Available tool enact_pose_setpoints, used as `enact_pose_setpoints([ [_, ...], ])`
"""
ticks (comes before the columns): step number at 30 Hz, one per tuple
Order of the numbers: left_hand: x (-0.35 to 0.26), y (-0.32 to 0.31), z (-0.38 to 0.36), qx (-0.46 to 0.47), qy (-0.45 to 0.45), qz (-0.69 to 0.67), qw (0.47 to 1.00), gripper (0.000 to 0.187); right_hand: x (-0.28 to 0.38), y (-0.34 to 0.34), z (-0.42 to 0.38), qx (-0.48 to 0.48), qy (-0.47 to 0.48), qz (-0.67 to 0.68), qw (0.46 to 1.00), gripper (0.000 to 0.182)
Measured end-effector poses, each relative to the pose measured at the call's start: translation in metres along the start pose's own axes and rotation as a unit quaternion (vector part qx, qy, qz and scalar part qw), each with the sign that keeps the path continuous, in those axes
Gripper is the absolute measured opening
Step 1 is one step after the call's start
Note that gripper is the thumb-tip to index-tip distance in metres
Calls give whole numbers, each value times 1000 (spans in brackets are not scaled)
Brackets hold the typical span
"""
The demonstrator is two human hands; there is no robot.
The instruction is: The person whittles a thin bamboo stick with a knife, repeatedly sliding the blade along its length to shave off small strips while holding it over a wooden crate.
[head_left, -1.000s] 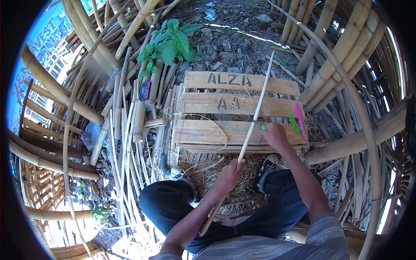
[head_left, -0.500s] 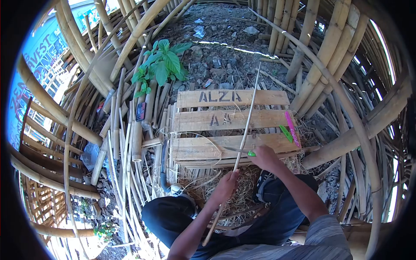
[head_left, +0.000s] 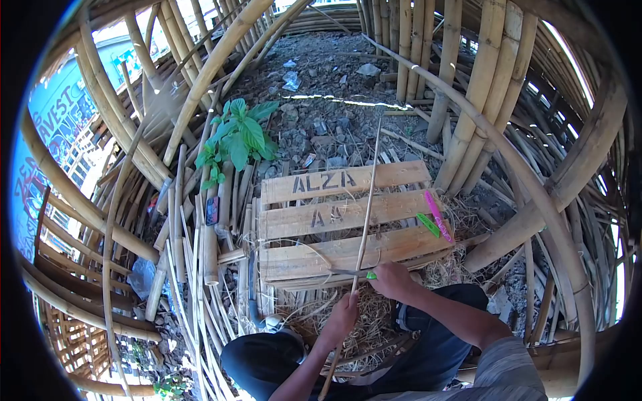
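Note:
My left hand (head_left: pixel 342 317) is closed around a long, thin bamboo strip (head_left: pixel 366 224), which slants up and away from my lap. My right hand (head_left: pixel 394 281) grips a knife by its green handle (head_left: pixel 372 275). The knife's blade (head_left: pixel 344 271) points left and crosses the strip just above my left hand. Whether the edge bites into the strip cannot be made out. Beneath the strip is a slatted wooden crate (head_left: pixel 301 262) lettered "ALZA". A pink item (head_left: pixel 438 215) and a green item (head_left: pixel 429 225) with dark markings lie on its right end.
Split bamboo strips (head_left: pixel 194 294) lie in a bundle on the left, with a phone (head_left: pixel 212 210) on a pole nearby. A leafy plant (head_left: pixel 239 137) grows behind. Thick bamboo poles (head_left: pixel 478 100) stand at right. Shavings (head_left: pixel 371 321) cover the ground between my legs.
The camera view has shifted, so the crate sits lower and further left in the picture. Both hands keep their grips, and the knife has come slightly nearer to my body along the strip.

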State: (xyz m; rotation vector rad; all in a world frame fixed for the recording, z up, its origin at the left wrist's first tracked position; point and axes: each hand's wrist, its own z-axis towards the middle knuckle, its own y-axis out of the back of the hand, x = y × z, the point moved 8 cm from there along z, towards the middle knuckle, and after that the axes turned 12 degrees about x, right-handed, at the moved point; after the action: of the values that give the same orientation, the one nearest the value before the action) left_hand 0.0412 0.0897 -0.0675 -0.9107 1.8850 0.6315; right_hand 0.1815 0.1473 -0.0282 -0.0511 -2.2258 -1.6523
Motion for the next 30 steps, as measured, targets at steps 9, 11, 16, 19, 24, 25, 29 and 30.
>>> enact_pose_setpoints([
  [9, -15, -8, -20, -30, 5, 103, 994, 45, -97, 50, 29, -82, -157, 46, 983, 29],
  [11, -6, -16, -19, 5, 10, 25, 1000, 45, -106, 55, 27, -113, -150, 9, 982, 30],
  [16, -10, -5, -19, -4, 9, 29, 1000, 44, -48, 21, 17, -1, -59, 62, 996, 28],
  [19, 5, 0, -8, -8, 25, 44, 999, 43, -10, -5, 19, 26, 45, 56, 997, 28],
  [24, 0, -3, -6, -30, -16, 85, 996, 42, -24, 21, 26, -1, -11, 21, 1000, 27],
  [25, -6, -1, -9, -41, -12, 117, 992, 42, -41, 22, 30, -3, -69, 49, 996, 26],
  [29, -12, 6, -8, -21, -28, 78, 996, 44, -53, 40, 40, -63, -63, 43, 995, 28],
  [30, -3, 6, -3, -12, -15, 6, 1000, 45, -46, 38, 34, -48, -65, 67, 995, 28],
])
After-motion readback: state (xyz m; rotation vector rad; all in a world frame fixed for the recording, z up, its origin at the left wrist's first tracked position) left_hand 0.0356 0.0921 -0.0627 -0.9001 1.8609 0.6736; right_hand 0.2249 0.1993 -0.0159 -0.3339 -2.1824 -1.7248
